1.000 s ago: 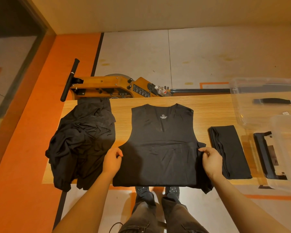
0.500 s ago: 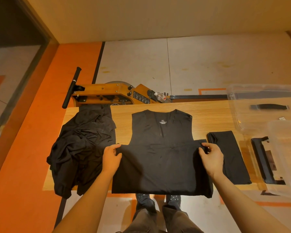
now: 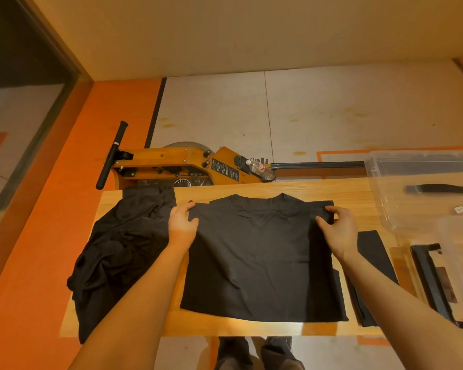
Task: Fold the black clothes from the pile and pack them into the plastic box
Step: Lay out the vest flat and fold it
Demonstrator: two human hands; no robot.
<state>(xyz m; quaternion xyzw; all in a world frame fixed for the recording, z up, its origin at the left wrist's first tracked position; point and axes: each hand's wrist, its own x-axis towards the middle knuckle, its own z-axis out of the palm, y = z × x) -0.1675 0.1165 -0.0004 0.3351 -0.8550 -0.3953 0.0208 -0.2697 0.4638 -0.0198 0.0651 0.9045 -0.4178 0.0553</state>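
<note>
A wooden desk [image 3: 332,190] is set on a floor of pale panels [image 3: 332,110] edged by an orange band [image 3: 91,145]. A wooden rowing machine [image 3: 177,166] is seen behind it, below a cream wall [image 3: 225,30], under warm light

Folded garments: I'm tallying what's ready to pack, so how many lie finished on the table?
1: a folded garment lies right of the shirt being folded. The pile at left may hide others.
</note>
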